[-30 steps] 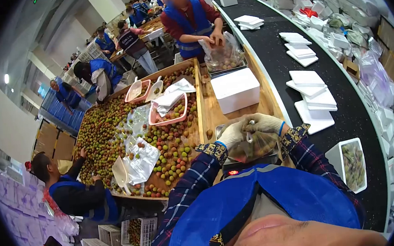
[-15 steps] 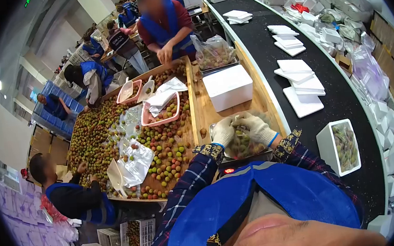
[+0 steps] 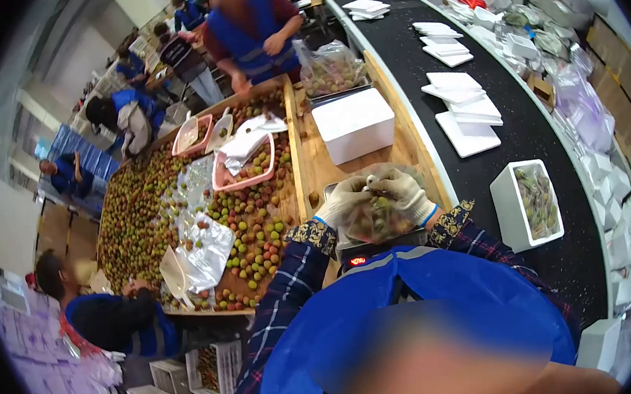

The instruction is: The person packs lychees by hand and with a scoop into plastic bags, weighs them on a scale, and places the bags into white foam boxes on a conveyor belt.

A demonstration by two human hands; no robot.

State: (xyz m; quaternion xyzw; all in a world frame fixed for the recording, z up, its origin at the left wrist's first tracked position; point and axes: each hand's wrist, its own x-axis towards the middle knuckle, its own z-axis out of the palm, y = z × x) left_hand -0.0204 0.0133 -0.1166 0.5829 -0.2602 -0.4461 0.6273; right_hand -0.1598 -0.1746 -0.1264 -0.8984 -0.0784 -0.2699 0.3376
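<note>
A clear plastic bag of lychees (image 3: 378, 223) is held over a metal scale tray (image 3: 351, 240), whose red display (image 3: 357, 261) shows at the tray's front. My left hand (image 3: 342, 203), in a whitish knit glove, is closed on the bag's upper left side. Closed at the upper right is my right hand (image 3: 403, 191), gloved alike, its fingertips meeting the left ones at the gathered bag top. Something small and white shows between the fingertips, too small to name. Just beyond the hands stands a white foam box (image 3: 355, 127).
Loose lychees cover the wooden sorting table (image 3: 298, 153) at left, with pink baskets (image 3: 244, 182) and a scoop (image 3: 174, 273). On the black conveyor belt (image 3: 455, 207) at right lie foam lids (image 3: 467, 133) and a lychee-filled foam box (image 3: 515, 206). Co-workers in blue vests stand around the table.
My fingers have come together at the bag's top, and the bag looks raised a little. The whole view has shifted slightly. A co-worker across the table has moved their hands apart.
</note>
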